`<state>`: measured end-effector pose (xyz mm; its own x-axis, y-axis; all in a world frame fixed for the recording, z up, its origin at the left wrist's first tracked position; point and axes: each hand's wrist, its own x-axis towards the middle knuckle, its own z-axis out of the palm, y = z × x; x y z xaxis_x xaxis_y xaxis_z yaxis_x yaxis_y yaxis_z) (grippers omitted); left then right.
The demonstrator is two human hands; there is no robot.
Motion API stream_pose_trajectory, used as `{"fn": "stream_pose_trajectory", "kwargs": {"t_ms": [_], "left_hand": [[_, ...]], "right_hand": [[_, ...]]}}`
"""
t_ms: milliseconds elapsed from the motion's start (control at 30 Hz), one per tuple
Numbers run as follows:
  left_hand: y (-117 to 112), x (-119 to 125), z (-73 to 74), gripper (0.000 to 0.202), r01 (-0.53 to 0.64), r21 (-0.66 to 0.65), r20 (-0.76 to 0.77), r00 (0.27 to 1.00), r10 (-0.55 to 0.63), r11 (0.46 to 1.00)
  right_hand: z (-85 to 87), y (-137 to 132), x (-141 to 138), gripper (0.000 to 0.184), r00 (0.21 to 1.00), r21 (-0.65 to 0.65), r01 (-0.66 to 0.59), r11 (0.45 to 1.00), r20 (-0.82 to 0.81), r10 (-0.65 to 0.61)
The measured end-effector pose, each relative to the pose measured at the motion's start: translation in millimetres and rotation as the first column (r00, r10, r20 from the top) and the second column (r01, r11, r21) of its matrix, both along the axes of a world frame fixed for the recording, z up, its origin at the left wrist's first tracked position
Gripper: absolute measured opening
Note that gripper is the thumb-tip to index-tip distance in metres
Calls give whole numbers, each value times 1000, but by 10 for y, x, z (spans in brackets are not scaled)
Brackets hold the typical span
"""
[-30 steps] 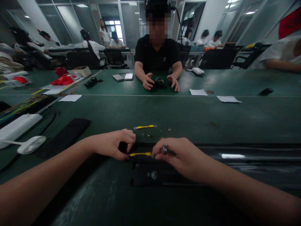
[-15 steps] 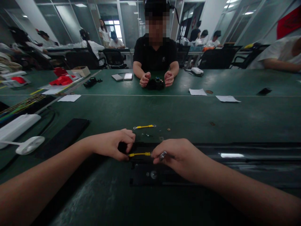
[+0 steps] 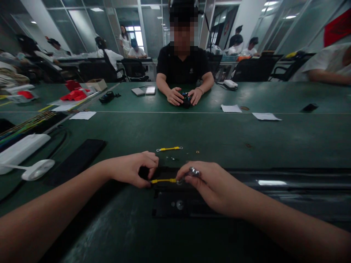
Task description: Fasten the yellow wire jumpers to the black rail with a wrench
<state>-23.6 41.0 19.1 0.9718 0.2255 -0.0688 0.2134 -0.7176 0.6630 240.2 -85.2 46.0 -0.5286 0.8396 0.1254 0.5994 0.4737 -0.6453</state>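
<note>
A short yellow cable [image 3: 163, 180] lies over the left end of a long, glossy black panel [image 3: 296, 186]. My left hand [image 3: 141, 168] is closed in a pinch on the cable's left end. At its other end my right hand [image 3: 212, 184] grips a shiny metal tool [image 3: 194, 171], with the rounded end up above the fingers; its lower part is mostly hidden. Just beyond the panel lie a second yellow cable [image 3: 169, 149] with ring terminals, a few tiny metal parts [image 3: 172, 158] and a brass-coloured washer [image 3: 197, 152].
To the left are a black flat slab [image 3: 79, 157], a white power strip [image 3: 24, 149] and a white plug-like piece [image 3: 38, 170] with a cord. Across the green table [image 3: 131, 128], a person in black [image 3: 183, 67] handles a dark object. Papers [image 3: 231, 108] lie farther back.
The tool's shiny end has swung up and slightly right in my right hand. My left hand still pinches the cable. The person opposite has lowered their hands onto the dark object.
</note>
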Motion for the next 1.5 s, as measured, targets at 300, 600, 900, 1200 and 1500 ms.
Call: {"fn": "stream_pose_trajectory", "kwargs": {"t_ms": [300,600,900,1200,1500], "left_hand": [[3,-4,-4,19,-16,-17,-14,1000,16,1000],[-7,-3,-2,20,-11,-6,0,1000,11,1000],[-1,-10,-19,17,-2,-11,7,1000,2,1000],[7,-27,-35,17,-5,9,5,1000,5,1000],[11,-19,-37,17,5,7,10,1000,-5,1000]], "right_hand": [[-37,28,7,18,999,-36,-11,999,-41,10],[-14,26,0,13,995,-36,7,999,-94,-10],[-23,36,24,18,995,-33,51,998,-86,-53],[-54,60,-10,14,994,-55,102,993,-43,-104],[-59,40,15,25,993,-31,47,998,-102,-50]]}}
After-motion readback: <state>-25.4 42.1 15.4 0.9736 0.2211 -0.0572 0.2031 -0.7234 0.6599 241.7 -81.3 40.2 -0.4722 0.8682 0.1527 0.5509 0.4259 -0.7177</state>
